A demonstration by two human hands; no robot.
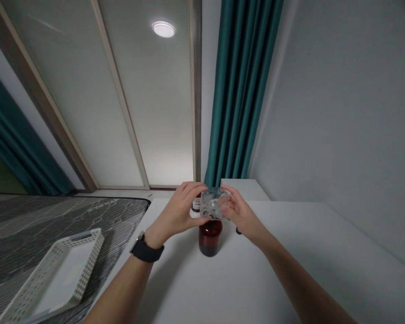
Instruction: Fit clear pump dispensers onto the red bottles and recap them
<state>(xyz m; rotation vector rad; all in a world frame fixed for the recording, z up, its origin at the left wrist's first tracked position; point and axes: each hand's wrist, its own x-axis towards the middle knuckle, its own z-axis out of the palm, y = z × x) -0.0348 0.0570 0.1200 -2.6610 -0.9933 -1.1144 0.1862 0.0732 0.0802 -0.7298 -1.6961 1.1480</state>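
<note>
A clear, see-through container point(212, 204) is held up between my two hands. My left hand point(185, 206), wearing a dark watch on its wrist, has its fingers along the left side and the thumb low. From the right, my right hand point(236, 209) grips the other side, with thumb and fingers around it. Just below the container stands an upright brown bottle point(209, 240) on the white table, its top partly hidden. Behind my left fingers shows part of another brown bottle point(196, 204) with a white label. A small black object point(238, 231) lies beside my right wrist, mostly covered.
The white table point(195, 288) stretches under my arms and meets the grey wall at right. Left of it, a white perforated basket point(59, 270) sits on a dark striped surface point(121, 216). Beyond are a white box-like block point(256, 189), teal curtains point(245, 90) and frosted sliding doors point(155, 112).
</note>
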